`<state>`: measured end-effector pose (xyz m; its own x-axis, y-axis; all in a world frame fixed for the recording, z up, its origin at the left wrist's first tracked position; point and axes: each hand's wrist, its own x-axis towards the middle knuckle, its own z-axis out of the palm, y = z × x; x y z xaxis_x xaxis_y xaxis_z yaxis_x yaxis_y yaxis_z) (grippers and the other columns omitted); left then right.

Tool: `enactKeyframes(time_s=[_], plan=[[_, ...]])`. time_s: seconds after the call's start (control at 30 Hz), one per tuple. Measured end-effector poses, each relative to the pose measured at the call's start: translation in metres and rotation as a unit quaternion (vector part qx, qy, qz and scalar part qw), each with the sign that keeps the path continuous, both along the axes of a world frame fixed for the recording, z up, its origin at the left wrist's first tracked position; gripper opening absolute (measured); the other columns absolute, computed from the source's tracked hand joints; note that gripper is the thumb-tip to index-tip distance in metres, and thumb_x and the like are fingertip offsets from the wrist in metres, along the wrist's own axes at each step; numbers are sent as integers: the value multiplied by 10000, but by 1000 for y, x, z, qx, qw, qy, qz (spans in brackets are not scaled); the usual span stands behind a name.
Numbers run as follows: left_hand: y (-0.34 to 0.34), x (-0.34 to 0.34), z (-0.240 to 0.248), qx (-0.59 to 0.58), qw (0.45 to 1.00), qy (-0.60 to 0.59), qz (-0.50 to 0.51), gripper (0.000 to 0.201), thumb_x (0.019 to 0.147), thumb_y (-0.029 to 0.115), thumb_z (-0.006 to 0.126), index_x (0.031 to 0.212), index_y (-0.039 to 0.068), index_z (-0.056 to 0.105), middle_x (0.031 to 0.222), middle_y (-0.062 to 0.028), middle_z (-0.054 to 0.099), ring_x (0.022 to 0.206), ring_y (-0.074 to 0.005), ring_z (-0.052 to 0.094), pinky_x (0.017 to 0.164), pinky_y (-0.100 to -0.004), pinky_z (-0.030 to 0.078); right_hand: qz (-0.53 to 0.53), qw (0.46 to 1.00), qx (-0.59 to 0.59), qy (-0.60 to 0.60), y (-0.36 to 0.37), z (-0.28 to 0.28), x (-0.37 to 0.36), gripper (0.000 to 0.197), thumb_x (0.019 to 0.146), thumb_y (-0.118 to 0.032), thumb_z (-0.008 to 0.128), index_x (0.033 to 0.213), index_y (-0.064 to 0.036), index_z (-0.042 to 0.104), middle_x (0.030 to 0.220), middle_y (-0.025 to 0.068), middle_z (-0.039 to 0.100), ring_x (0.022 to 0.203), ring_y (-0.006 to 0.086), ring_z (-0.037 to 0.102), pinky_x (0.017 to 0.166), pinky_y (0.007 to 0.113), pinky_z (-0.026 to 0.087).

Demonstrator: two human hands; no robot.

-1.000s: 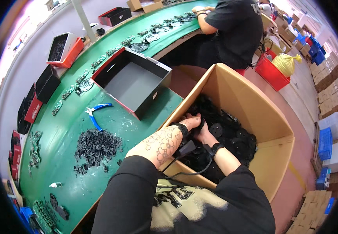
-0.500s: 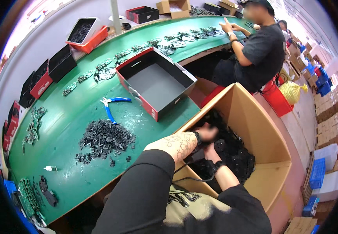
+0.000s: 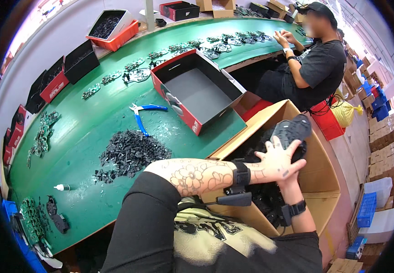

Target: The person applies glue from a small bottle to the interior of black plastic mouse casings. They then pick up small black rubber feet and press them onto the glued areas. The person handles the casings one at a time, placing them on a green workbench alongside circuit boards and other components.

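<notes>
My left hand is over the cardboard box, its fingers spread and their tips against a black plastic shell. The dark, moulded shell is tilted up above the loose black parts in the box. Just beneath my left hand, my right hand reaches up to the shell and appears to grip it. Its fingers are mostly hidden by the left hand and the shell. Both wrists wear black straps, with a small dark module below the left one.
Left of the box, a green table bears a heap of black bits, blue-handled cutters, a small white bottle and a red-and-black box. Green circuit boards line it. A co-worker sits beyond.
My hands have come up from deep in the cardboard box, the black shell rising with them. My left fingers are now spread. The view has shifted slightly.
</notes>
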<state>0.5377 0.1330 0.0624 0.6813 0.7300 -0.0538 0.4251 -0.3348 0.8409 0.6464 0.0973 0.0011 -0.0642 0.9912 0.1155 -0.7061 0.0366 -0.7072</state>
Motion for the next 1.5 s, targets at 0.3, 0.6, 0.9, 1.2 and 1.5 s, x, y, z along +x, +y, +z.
enactKeyframes(time_s=[0.3,0.6,0.9,1.2,1.5], plan=[[-21,-38,35,133,978,-154,-35,656,865,522,505,1432,291,269,1361,-429,176,1198,-568,277,934,-657,295,-43,997,50,-41,-21,57,-24,580,821,-700,339,1317,-404,396,1426,80,296,1259,354,292,1007,586,243],[14,-90,92,311,896,-309,74,739,784,519,614,1416,253,339,1360,-461,110,1188,-585,249,996,-627,244,-87,984,95,-124,54,151,-63,566,852,-636,379,1283,-277,455,1320,94,417,1170,313,406,976,507,324],[115,-145,55,314,883,-270,222,747,774,492,635,1418,278,323,1414,-416,86,1245,-596,181,1018,-629,229,-44,988,1,-147,180,145,-129,567,883,-572,419,1249,-150,513,1213,107,538,1081,272,521,946,429,404],[149,-187,-7,234,926,13,296,659,885,505,482,1419,150,328,1273,-378,384,1108,-483,444,915,-549,366,-28,935,-150,-321,229,70,-171,492,922,-474,448,1175,-77,591,1080,56,625,1009,165,566,909,286,414],[140,-239,14,459,869,-2,186,416,791,337,634,1052,21,564,932,-146,561,858,-314,537,767,-427,440,-167,681,162,-694,237,23,-120,460,862,-189,581,1276,-7,495,1163,203,595,1087,307,572,956,374,427]])
